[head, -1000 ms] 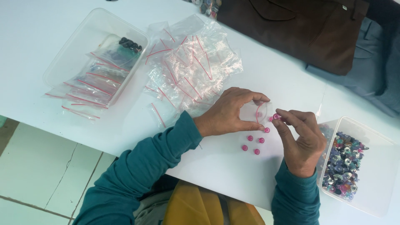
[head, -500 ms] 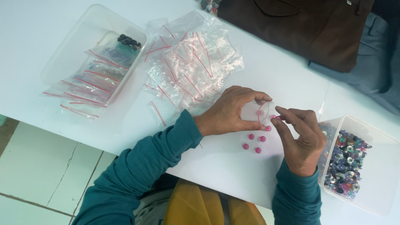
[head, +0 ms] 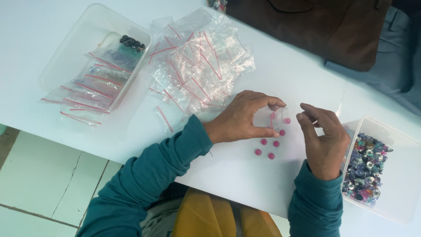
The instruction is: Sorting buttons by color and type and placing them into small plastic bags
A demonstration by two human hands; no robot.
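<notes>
My left hand [head: 245, 117] holds a small clear zip bag [head: 268, 117] with a red strip, pinched open between thumb and fingers above the white table [head: 272, 70]. Several small pink round beads [head: 268, 147] lie on the table just below and beside the bag's mouth. My right hand [head: 322, 140] hovers to the right of the bag, fingers slightly curled, with nothing visible in it. Both arms wear teal sleeves.
A pile of empty clear zip bags [head: 197, 61] lies behind my left hand. A clear tub [head: 66, 57] at far left holds filled bags. Another clear tub [head: 394, 131] at the right holds mixed coloured beads [head: 364, 169]. A brown bag [head: 315, 26] rests at the back.
My right hand has drawn back from the bag's mouth; the pink bead it pinched there is no longer between its fingers. The left hand keeps the bag in place.
</notes>
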